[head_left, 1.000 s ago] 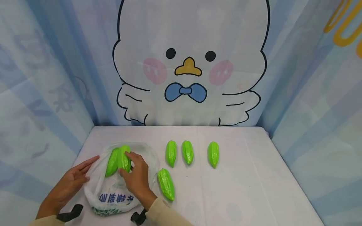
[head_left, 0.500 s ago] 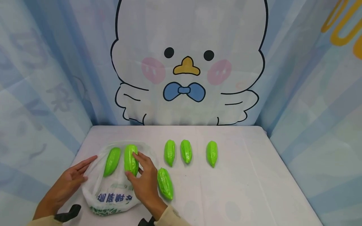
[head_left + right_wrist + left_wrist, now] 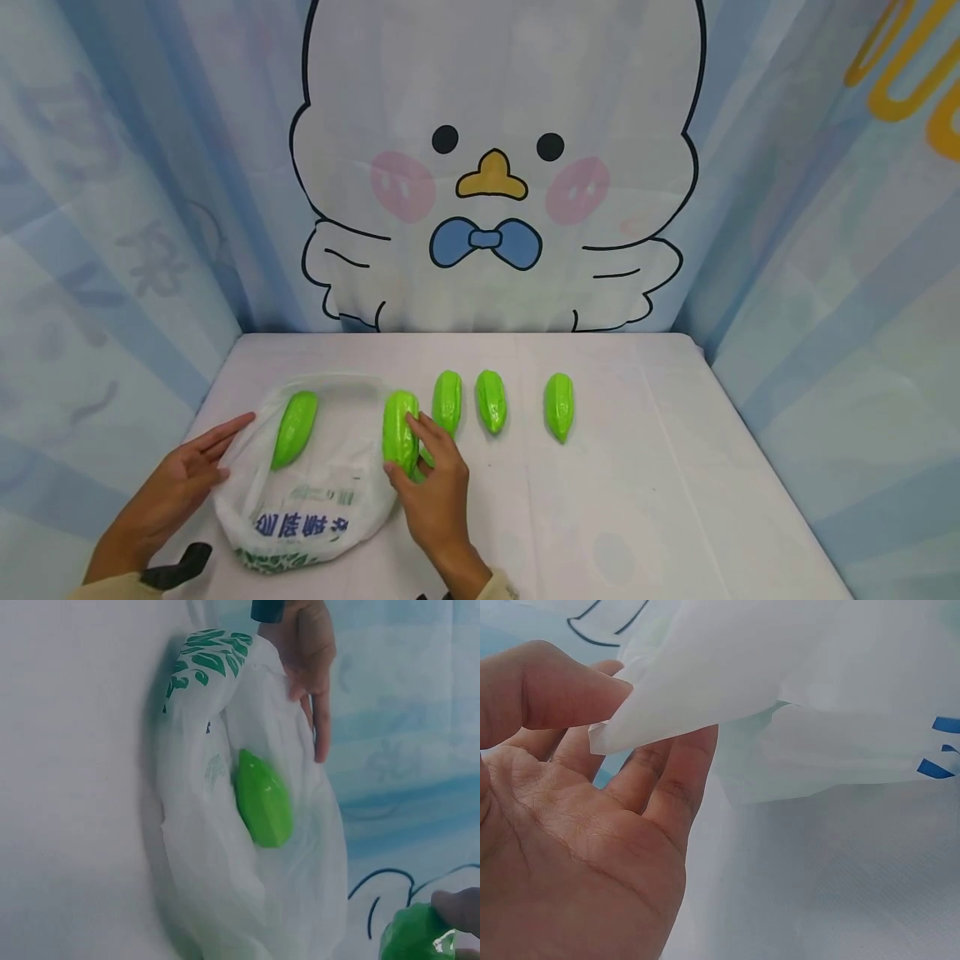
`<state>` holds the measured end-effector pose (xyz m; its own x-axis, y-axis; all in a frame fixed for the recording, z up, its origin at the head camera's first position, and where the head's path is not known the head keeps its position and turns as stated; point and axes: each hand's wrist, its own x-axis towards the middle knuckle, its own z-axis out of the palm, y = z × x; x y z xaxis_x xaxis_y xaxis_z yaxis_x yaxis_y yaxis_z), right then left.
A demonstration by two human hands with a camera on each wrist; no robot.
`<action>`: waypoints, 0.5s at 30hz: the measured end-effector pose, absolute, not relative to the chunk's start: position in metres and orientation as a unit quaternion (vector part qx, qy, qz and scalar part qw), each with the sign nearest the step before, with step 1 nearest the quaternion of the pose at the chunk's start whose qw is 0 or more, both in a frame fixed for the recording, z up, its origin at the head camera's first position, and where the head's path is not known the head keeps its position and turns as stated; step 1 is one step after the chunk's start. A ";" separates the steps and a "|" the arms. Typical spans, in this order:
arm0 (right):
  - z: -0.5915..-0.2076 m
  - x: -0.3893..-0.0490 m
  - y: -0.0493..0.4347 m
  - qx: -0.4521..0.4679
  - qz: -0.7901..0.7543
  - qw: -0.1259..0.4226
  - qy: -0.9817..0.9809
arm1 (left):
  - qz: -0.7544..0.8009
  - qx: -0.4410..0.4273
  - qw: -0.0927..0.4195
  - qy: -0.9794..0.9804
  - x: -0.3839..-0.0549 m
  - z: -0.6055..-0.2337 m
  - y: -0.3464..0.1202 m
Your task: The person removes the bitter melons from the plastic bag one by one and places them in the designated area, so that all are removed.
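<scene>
A white plastic bag (image 3: 307,492) with blue lettering and green leaf print lies spread at the table's left. My left hand (image 3: 168,492) pinches its left edge, thumb on one side and fingers behind, as the left wrist view (image 3: 611,724) shows. My right hand (image 3: 438,487) grips a shiny green ridged vegetable (image 3: 400,433), pointed at one end, over the bag's right edge. Inside the bag lies a similar green vegetable (image 3: 264,801). Another one sits mostly hidden behind my right hand.
To the right of the bag, three more green vegetables stand in a row: one (image 3: 447,400), a second (image 3: 491,402) and a third (image 3: 558,407) farther right. The white-covered table (image 3: 660,500) ends at a curtain (image 3: 487,292) with a cartoon bird.
My right hand has carried its green vegetable rightward, away from the one in the bag to the bag's right edge. My left hand keeps its place on the bag.
</scene>
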<state>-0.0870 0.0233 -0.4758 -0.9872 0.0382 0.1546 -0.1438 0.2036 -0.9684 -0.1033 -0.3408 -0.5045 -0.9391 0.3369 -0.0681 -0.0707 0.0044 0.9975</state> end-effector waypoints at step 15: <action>-0.497 -0.076 0.081 -0.037 0.609 0.106 -0.786 | 0.708 0.097 0.147 0.684 -0.102 -0.504 -0.341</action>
